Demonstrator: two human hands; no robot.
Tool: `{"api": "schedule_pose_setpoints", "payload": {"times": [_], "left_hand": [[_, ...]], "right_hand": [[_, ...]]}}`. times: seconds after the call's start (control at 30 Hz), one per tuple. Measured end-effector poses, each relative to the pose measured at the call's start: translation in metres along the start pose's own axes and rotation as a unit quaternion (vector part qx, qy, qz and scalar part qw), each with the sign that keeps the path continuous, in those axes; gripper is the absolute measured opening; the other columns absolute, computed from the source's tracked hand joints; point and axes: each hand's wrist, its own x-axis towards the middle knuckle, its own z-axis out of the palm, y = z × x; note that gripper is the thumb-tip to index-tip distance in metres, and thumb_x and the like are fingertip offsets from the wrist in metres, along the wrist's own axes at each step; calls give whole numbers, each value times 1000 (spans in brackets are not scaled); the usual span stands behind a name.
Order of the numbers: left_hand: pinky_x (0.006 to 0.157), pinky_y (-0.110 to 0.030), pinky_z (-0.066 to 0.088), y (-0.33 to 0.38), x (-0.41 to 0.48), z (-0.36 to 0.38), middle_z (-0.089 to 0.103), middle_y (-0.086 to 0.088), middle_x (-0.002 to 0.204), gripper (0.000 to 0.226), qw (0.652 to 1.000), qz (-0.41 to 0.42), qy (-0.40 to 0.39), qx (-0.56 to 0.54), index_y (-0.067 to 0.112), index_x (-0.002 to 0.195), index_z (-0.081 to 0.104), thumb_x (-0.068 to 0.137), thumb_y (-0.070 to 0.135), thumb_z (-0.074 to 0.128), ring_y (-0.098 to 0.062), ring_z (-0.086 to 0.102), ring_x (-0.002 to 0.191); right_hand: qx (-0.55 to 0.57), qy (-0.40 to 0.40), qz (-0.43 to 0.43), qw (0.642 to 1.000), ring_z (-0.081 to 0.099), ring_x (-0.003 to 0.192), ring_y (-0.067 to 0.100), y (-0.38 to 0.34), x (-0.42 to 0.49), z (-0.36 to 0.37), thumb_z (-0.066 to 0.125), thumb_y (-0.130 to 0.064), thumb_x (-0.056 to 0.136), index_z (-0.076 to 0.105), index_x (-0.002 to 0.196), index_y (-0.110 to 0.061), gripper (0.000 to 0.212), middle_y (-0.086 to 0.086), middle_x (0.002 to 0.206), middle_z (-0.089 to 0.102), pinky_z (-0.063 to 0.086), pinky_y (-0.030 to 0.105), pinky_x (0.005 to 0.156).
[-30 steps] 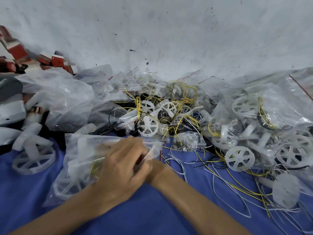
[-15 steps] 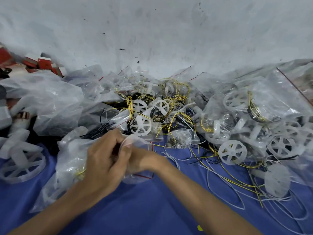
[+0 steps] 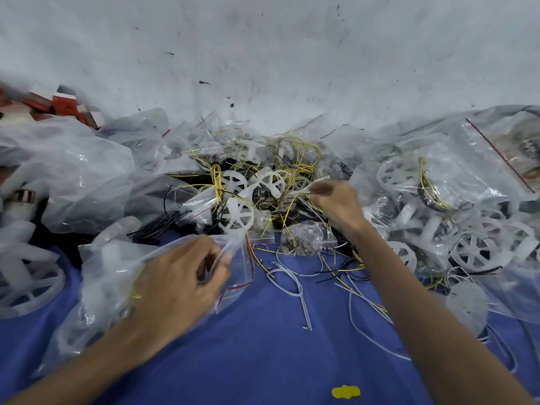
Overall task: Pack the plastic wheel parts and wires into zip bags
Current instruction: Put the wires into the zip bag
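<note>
Clear plastic made up most of what the head view showed: a zip bag point(image 3: 102, 273) lay at the near left of the blue-covered counter point(image 3: 263, 355), its red-lined mouth facing the middle, with whitish wheel parts and a bit of yellow wire showing dimly through the film. To the right, more filled bags point(image 3: 438, 176) were stacked against each other, each holding spoked white wheels and coiled yellow and black wire. A small bag point(image 3: 304, 238) of tiny pieces sat just beside the near edge of the central heap point(image 3: 248, 194), where loose white wheels lay tangled with yellow and black wires against the white wall point(image 3: 263, 54). Loose wires point(image 3: 295, 285) trailed over the cloth near the heap. Large crumpled bags point(image 3: 73, 176) filled the left side, with red and white boxes point(image 3: 67, 103) behind them. The left grip point(image 3: 181, 276) had its fingers curled round the mouth of the zip bag, bunching the film. The right grip point(image 3: 336, 203) reached into the heap, well apart from the bag, its fingertips closed in a pinch on a white plastic piece point(image 3: 298, 190), blurred among yellow wires.
</note>
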Motion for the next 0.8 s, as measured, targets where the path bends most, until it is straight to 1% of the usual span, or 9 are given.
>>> {"api": "schedule_pose_setpoints", "payload": {"times": [0.07,0.17,0.3,0.37,0.43,0.5,0.6,0.7,0.8], "left_hand": [[47,-31,41,0,0,1,32,11,56,32,1000,5,-7,5,19,62,47,86,41,47,-16,38,48],[47,-33,43,-1,-1,1,37,12,57,31,1000,7,-14,5,18,62,49,84,38,47,-18,43,47],[46,-31,43,-1,-1,-1,38,13,58,30,1000,-1,-14,-2,15,62,54,82,37,47,-18,45,46],[47,-32,43,-1,-1,-1,38,12,57,30,1000,-3,-15,-3,14,62,54,81,37,47,-20,46,47],[48,-31,42,0,-2,0,37,11,57,30,1000,-8,-17,-4,15,61,52,80,37,47,-20,45,47],[50,-30,40,0,-2,-1,35,10,56,29,1000,-14,-19,-5,15,61,51,80,37,46,-16,40,48],[50,-26,36,1,-2,-1,35,11,56,30,1000,-14,-19,-7,14,60,52,81,36,47,-13,37,49],[50,-22,31,3,-2,-2,37,13,55,30,1000,-10,-17,-7,14,60,53,80,35,47,-11,36,48],[52,-21,31,3,-2,-1,39,13,54,30,1000,-7,-17,-5,13,60,53,80,35,48,-10,37,46]], "right_hand": [[-59,20,32,997,59,96,16,21,17,1,66,-6,80,64,115,-9,36,8,113,66,49,30,91],[-171,-160,64,970,55,95,19,37,28,23,68,-15,82,49,131,-11,53,9,118,59,46,34,88],[-248,-42,6,968,58,72,18,40,29,39,55,-13,92,63,112,-12,22,6,88,62,54,36,71],[-155,1,-6,988,57,67,12,36,30,30,51,-16,95,65,104,-11,17,2,87,63,51,25,63],[51,-16,40,998,59,65,9,25,28,14,44,-18,98,62,98,-10,19,1,81,67,46,15,53],[225,-98,88,965,61,61,12,13,22,-3,34,-24,102,58,94,-9,30,5,75,69,47,15,50],[308,-250,99,913,57,64,17,5,19,-27,30,-27,99,59,94,-7,35,9,76,68,45,21,57],[189,-366,118,903,61,73,25,4,19,-45,33,-34,88,64,93,3,49,20,85,69,49,24,61],[-24,-186,94,978,67,78,28,10,31,-37,29,-26,98,68,79,1,51,17,84,71,52,26,63]]}}
